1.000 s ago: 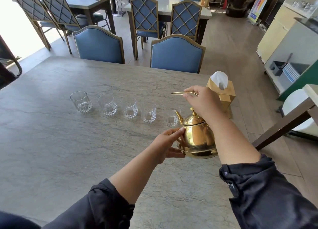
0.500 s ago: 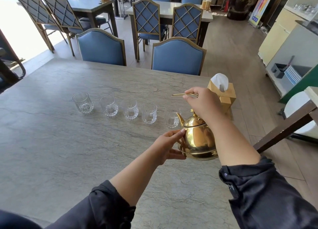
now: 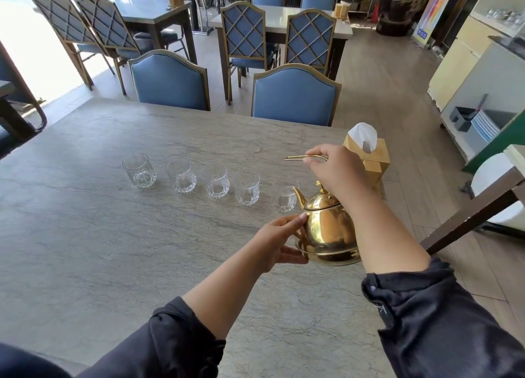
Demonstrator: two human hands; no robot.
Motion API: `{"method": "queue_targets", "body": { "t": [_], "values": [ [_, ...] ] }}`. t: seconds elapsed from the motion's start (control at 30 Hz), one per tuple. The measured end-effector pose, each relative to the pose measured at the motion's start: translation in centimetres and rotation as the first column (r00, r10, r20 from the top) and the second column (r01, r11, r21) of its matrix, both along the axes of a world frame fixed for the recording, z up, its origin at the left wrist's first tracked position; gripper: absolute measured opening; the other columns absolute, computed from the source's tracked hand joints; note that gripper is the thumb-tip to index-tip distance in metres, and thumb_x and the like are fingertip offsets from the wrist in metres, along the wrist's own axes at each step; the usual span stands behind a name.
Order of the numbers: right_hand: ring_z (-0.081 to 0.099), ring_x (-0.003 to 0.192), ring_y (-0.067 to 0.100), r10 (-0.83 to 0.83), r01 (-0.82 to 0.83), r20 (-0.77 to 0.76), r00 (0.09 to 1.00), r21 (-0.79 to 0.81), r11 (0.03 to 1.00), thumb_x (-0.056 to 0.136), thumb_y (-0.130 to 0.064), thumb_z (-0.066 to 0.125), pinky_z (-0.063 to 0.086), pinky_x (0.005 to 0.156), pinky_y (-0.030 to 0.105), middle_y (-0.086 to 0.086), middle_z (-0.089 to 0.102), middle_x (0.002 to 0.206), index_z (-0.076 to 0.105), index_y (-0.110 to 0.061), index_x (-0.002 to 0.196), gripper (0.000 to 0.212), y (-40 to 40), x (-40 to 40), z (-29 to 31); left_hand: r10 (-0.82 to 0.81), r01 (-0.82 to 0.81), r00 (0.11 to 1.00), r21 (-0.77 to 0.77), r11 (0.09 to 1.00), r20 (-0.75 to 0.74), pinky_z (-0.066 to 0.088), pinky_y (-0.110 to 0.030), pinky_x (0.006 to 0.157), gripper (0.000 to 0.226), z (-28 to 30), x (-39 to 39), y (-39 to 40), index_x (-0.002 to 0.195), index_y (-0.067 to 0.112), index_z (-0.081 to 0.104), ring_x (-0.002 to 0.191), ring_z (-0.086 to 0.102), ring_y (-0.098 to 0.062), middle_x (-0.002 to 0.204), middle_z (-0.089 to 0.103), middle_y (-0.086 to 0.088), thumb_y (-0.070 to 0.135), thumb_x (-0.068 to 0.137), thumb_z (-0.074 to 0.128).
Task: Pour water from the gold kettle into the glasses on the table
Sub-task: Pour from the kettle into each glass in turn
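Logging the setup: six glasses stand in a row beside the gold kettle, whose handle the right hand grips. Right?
Not six: the head view shows five glasses in a row beside the gold kettle, whose handle the right hand grips.

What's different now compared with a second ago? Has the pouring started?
Nothing has visibly changed; only the camera shifted slightly. The right hand still grips the gold kettle by its handle, the left hand still rests against its side, and the spout still sits by the rightmost glass. The other four glasses stand unmoved. No stream of water shows.
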State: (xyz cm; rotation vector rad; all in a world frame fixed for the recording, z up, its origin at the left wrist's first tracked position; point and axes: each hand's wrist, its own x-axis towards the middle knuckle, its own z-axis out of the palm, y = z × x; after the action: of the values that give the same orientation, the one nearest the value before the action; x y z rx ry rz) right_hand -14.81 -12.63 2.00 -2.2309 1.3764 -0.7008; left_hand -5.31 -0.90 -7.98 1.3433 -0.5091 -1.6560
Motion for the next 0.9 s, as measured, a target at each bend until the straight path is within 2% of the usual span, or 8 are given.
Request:
{"method": "queue_targets", "body": {
  "t": [0.27,0.4,0.47,0.57,0.63,0.73,0.8,0.9],
  "values": [
    [0.06,0.071,0.013,-0.012,0.012,-0.002,1.0,0.006,1.0,0.091,-0.037,0.062,0.055,0.069,0.032,0.0,0.071,0.1,0.068,-0.025,0.117,0.029,0.3,-0.4,0.0,0.01,-0.01,1.0,0.019,1.0,0.009,0.061,-0.051,0.08,0.048,-0.6,-0.1,-0.2,0.127,0.017,0.061,0.089,0.071,-0.041,0.122,0.059,-0.008,0.043,0.087,0.07],
    [0.065,0.082,0.018,-0.022,0.022,0.039,0.999,-0.01,1.0,0.091,-0.039,0.061,0.051,0.067,0.028,-0.001,0.071,0.108,0.068,-0.025,0.116,0.029,0.7,-1.0,-0.6,0.007,-0.008,0.999,0.018,1.0,0.044,0.062,-0.047,0.078,0.054,-0.9,0.0,-0.1,0.131,0.02,0.061,0.088,0.073,-0.038,0.128,0.061,-0.011,0.044,0.084,0.073],
    [0.065,0.084,0.016,-0.032,0.033,0.088,0.996,-0.018,0.999,0.092,-0.038,0.061,0.044,0.059,0.021,-0.002,0.071,0.109,0.069,-0.025,0.116,0.029,1.1,-1.6,-1.1,0.007,-0.008,0.997,0.01,1.0,0.074,0.063,-0.044,0.075,0.058,-1.0,0.1,0.0,0.135,0.021,0.058,0.086,0.074,-0.034,0.131,0.06,-0.012,0.044,0.084,0.073],
    [0.057,0.07,0.008,-0.047,0.048,0.172,0.984,-0.001,0.999,0.092,-0.036,0.062,0.034,0.052,0.017,-0.008,0.067,0.091,0.069,-0.024,0.115,0.028,1.9,-2.3,-1.9,0.007,-0.008,0.992,0.003,1.0,0.127,0.063,-0.041,0.074,0.063,-1.0,0.1,0.2,0.141,0.023,0.054,0.088,0.074,-0.033,0.13,0.062,-0.01,0.044,0.084,0.073],
    [0.053,0.063,0.002,-0.056,0.055,0.234,0.971,0.013,0.998,0.092,-0.036,0.062,0.039,0.052,0.019,-0.011,0.067,0.087,0.07,-0.024,0.115,0.028,2.5,-2.6,-2.4,0.017,-0.018,0.988,0.004,1.0,0.156,0.063,-0.042,0.077,0.065,-1.1,0.2,0.4,0.142,0.024,0.053,0.094,0.073,-0.035,0.129,0.063,-0.01,0.043,0.084,0.073],
    [0.062,0.071,0.013,-0.071,0.067,0.307,0.949,0.024,0.997,0.09,-0.035,0.063,0.056,0.06,0.035,-0.01,0.069,0.087,0.07,-0.025,0.115,0.028,3.3,-2.8,-2.6,0.045,-0.046,0.983,0.003,0.999,0.181,0.063,-0.042,0.077,0.067,-0.8,0.2,0.7,0.143,0.024,0.052,0.098,0.071,-0.037,0.13,0.062,-0.01,0.042,0.082,0.075],
    [0.065,0.075,0.018,-0.079,0.072,0.339,0.937,0.033,0.997,0.09,-0.035,0.064,0.058,0.065,0.04,-0.008,0.07,0.088,0.07,-0.026,0.114,0.027,3.7,-2.7,-2.4,0.066,-0.065,0.981,-0.012,0.998,0.185,0.063,-0.041,0.076,0.068,-0.6,0.5,1.0,0.143,0.023,0.052,0.098,0.071,-0.036,0.132,0.062,-0.009,0.041,0.082,0.075],
    [0.066,0.084,0.022,-0.078,0.071,0.356,0.931,0.034,0.997,0.09,-0.037,0.064,0.058,0.071,0.042,0.0,0.073,0.093,0.07,-0.027,0.114,0.026,4.2,-1.8,-1.7,0.111,-0.104,0.978,-0.047,0.993,0.177,0.063,-0.041,0.075,0.069,-0.2,1.2,1.6,0.144,0.022,0.051,0.098,0.071,-0.036,0.134,0.062,-0.006,0.04,0.082,0.076]
  ]
}}
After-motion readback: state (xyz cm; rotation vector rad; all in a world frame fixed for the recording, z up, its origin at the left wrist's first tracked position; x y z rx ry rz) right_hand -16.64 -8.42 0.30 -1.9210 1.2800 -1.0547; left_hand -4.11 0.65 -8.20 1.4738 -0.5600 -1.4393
